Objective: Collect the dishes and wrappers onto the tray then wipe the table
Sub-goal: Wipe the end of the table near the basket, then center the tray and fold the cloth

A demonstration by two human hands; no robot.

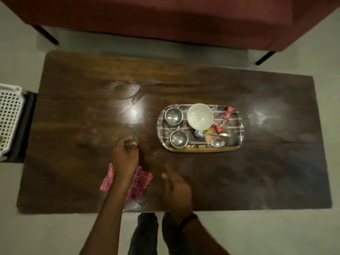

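Observation:
An oval tray (237, 124) sits on the dark wooden table (73, 111), right of centre. It holds a white bowl (200, 116), two small steel bowls (173, 116) (178, 138), two spoons (218, 143) (200, 133) and red wrappers (228, 112). A red checked cloth (138, 183) lies near the table's front edge, partly under my left forearm. My left hand (125, 153) hovers above the table with fingers curled, holding nothing I can see. My right hand (176, 188), blurred, is over the front edge with fingers loosely extended, holding nothing.
A dark red sofa (165, 19) with black legs stands behind the table. A white perforated basket (9, 115) sits on the floor at the left. My legs (145, 234) stand at the table's front edge. Pale floor surrounds the table.

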